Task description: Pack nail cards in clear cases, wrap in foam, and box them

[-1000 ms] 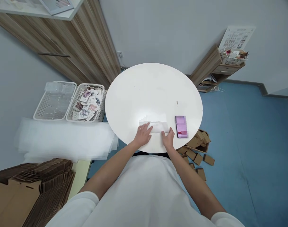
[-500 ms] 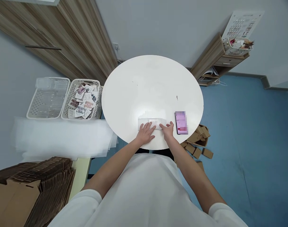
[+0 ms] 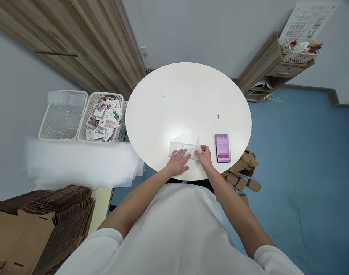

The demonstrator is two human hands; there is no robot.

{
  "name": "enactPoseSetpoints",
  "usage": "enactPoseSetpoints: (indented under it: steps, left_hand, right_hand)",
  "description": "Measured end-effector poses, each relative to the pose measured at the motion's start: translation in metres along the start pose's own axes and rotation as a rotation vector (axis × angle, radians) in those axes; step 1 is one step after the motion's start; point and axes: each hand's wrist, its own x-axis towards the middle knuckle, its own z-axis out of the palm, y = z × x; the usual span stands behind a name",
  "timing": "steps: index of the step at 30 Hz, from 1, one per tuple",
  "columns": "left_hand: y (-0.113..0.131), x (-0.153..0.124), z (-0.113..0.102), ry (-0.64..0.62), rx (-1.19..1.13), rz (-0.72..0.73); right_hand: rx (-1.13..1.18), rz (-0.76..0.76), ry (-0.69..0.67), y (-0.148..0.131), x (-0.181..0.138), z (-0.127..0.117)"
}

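A white foam sheet (image 3: 182,145) lies folded near the front edge of the round white table (image 3: 188,99). My left hand (image 3: 178,163) rests flat on its near edge, fingers stretched out. My right hand (image 3: 204,157) pinches the sheet's right end and folds it over towards the left. A phone (image 3: 222,147) lies on the table just right of my right hand.
Two white baskets stand at the left: one (image 3: 63,114) holds clear plastic, the other (image 3: 103,121) several cards. A stack of white foam sheets (image 3: 79,164) lies in front of them. Flat cardboard (image 3: 39,225) is at lower left. Small brown boxes (image 3: 243,173) litter the floor at the right.
The sheet's right end has been folded inward, so the sheet looks shorter. My right hand has shifted left over it. The left hand has stayed pressed on the sheet.
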Motion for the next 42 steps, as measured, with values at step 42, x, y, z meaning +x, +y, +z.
enactPoseSetpoints:
  steps: [42]
  left_hand:
    - [0.024,-0.043,0.023,0.162,-0.407,-0.576]
  right_hand:
    - [-0.71,-0.484,-0.213,0.022,-0.025,0.004]
